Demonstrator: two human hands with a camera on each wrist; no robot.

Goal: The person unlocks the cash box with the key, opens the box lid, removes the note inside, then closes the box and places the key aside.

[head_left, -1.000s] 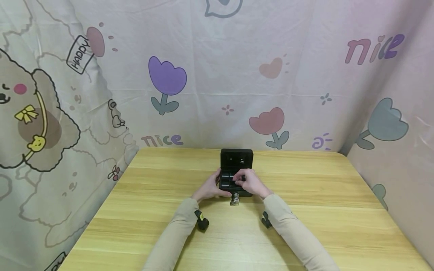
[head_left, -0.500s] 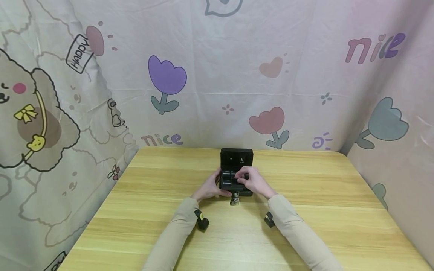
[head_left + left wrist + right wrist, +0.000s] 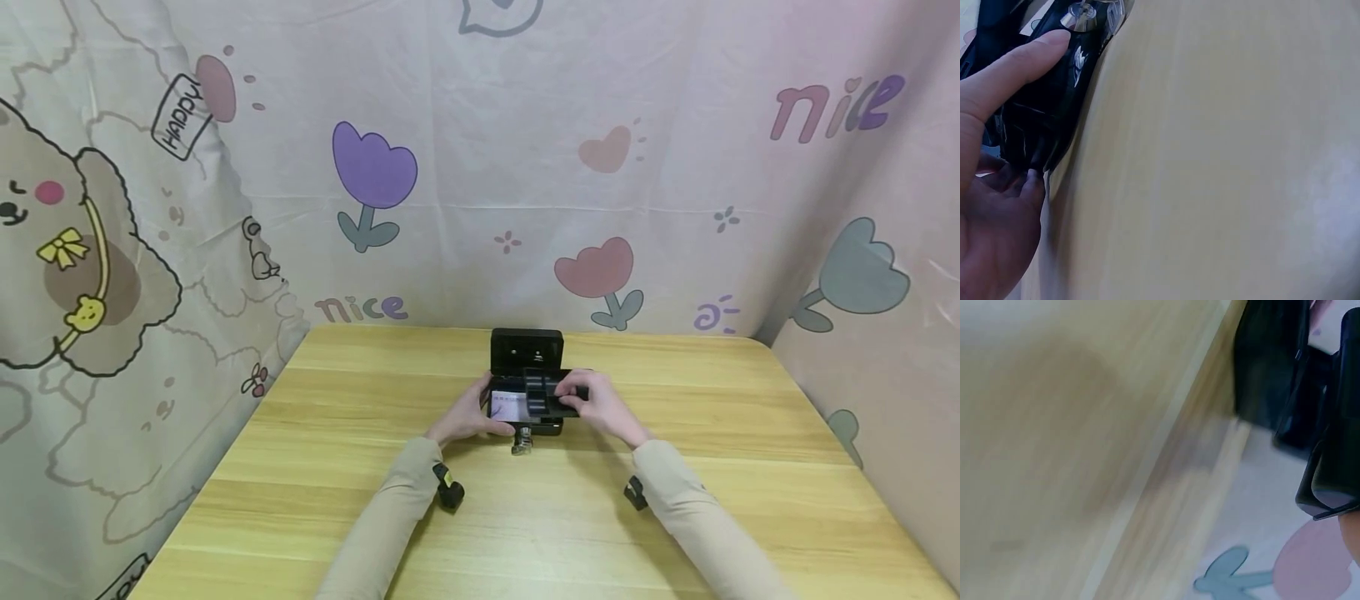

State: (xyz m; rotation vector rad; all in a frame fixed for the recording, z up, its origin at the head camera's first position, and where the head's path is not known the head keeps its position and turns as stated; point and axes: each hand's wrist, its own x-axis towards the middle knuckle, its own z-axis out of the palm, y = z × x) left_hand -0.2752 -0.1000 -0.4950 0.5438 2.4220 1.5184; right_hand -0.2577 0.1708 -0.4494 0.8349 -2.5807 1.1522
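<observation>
At the near edge of a black box (image 3: 552, 429) on the tabletop (image 3: 420, 367) sits a shiny fitting (image 3: 522, 442), and the left hand (image 3: 467, 414) grips the box's left end. Inside lies a pale printed sheet (image 3: 508, 407), partly hidden by a black compartmented tray (image 3: 536, 396) that the right hand (image 3: 598, 405) pinches, overhanging the box's right end. Behind stands the raised lid (image 3: 527, 350).

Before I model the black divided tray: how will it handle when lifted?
The black divided tray seems stiff: no visible bend as the right hand pinches it. Probably light, since one hand holds it jutting past the black box. Maybe slippery, given its sheen.
</observation>
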